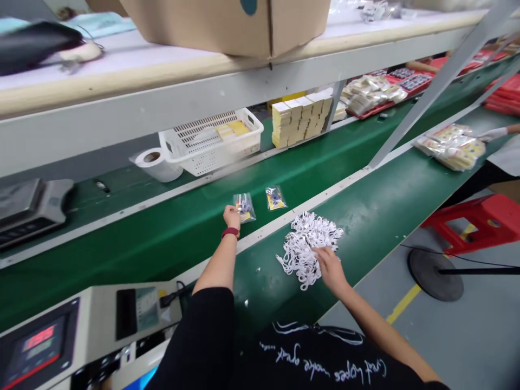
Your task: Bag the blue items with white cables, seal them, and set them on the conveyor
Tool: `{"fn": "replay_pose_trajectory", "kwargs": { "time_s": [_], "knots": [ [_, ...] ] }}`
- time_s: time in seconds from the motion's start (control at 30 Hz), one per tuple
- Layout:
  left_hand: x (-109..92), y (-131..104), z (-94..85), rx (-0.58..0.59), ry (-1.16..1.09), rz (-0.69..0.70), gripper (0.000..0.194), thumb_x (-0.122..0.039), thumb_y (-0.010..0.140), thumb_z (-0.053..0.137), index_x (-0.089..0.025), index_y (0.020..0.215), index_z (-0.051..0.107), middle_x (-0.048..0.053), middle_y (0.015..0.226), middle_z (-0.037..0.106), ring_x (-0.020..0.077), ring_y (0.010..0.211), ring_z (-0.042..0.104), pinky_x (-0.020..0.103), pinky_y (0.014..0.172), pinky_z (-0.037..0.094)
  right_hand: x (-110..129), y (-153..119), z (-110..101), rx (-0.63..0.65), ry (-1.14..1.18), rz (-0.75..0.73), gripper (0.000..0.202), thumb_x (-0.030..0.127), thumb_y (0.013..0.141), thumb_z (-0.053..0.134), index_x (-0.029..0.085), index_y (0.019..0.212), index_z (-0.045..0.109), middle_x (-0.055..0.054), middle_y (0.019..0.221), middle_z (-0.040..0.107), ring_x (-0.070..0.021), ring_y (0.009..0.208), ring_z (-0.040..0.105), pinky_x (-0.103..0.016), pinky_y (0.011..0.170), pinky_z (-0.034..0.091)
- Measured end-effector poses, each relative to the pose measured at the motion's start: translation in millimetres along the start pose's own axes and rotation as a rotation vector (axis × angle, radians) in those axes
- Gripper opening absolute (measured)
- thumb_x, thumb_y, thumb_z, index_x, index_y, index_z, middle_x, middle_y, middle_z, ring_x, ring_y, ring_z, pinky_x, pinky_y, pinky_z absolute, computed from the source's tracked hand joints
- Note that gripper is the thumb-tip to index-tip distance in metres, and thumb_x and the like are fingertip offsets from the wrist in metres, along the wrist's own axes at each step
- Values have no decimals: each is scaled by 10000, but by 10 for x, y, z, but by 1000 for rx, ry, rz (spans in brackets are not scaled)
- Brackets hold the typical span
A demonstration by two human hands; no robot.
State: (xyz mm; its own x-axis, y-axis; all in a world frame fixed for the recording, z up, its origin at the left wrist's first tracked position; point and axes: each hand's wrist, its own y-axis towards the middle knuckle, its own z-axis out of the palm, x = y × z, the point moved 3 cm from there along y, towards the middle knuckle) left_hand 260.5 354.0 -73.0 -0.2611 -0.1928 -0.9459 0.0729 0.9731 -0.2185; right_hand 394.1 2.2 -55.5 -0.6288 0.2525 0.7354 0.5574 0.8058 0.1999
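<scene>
On the green conveyor belt (195, 211), my left hand (232, 218) has its fingers closed at the left edge of a small clear plastic packet (245, 208). A yellow card and something dark bluish show inside that packet. A similar clear packet (275, 199) lies flat just to the right, apart from the hand. My right hand (331, 270) reaches into the lower right side of a heap of short white looped cords (306, 244) on the green worktop (260, 287). Its thumb and fingertips come together on a cord there, partly lost among the heap.
Beyond the belt are a white basket (211, 143), a tape roll (158, 164), stacked yellow-edged cards (300, 119) and a scale (32, 208). A machine with a red display (40, 338) stands lower left. Right, a co-worker's gloved hand (492, 134) touches bagged packets (453, 146). A shelf (162, 81) overhangs.
</scene>
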Motion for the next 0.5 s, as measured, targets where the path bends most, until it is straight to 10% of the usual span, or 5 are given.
{"fn": "replay_pose_trajectory", "kwargs": {
  "time_s": [0.27, 0.5],
  "knots": [
    [-605, -892, -328, 174, -30, 332, 62, -156, 685, 563, -191, 677, 513, -25, 585, 505, 124, 573, 449, 211, 572, 320, 1002, 1284, -419, -264, 295, -53, 204, 368, 809, 584, 196, 896, 653, -27, 787, 656, -182, 742, 591, -305, 744, 462],
    [-798, -1804, -835, 345, -77, 441, 74, -242, 717, 576, -188, 708, 527, -26, 575, 511, 116, 534, 435, 216, 542, 314, 1752, 1188, -280, -73, 115, -358, 138, 325, 806, 628, 205, 786, 693, -40, 772, 681, -202, 799, 561, -338, 773, 408]
  ]
}}
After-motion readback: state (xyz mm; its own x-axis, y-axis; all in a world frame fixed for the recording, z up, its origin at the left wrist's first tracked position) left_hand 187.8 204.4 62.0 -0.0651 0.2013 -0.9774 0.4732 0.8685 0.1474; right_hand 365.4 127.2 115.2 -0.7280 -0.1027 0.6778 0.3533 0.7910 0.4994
